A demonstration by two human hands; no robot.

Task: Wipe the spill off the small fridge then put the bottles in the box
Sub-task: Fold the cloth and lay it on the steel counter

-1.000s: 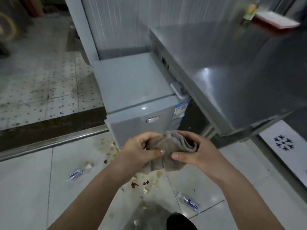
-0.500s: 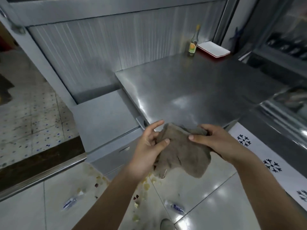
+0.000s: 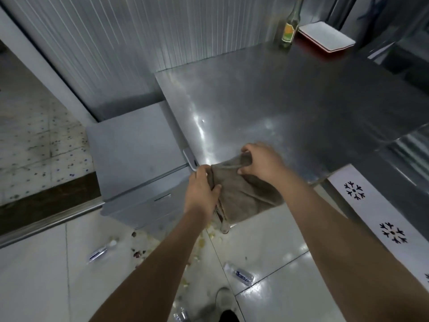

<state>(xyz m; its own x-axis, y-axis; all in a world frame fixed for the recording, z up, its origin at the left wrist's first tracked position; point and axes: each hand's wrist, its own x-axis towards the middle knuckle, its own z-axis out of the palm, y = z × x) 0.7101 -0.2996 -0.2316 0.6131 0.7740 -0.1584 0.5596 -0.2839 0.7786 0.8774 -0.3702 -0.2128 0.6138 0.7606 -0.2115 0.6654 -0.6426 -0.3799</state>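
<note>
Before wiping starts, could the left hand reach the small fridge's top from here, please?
Probably yes: the left hand, gripping the cloth with the right hand, hovers close to the small fridge, and nothing stands between them.

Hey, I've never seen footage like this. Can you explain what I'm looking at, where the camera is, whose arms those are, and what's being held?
There is no machine here. The one camera sits on a person's head, looking forward and down, so the two bare arms are that person's own. The left hand and right hand both grip a grey-brown cloth, held up near the front corner of a steel table. Left of the table stands the small grey fridge. At the table's far end stand a glass bottle and a white tray. On the tiled floor lie food scraps, a plastic bottle and a second plastic bottle.
</note>
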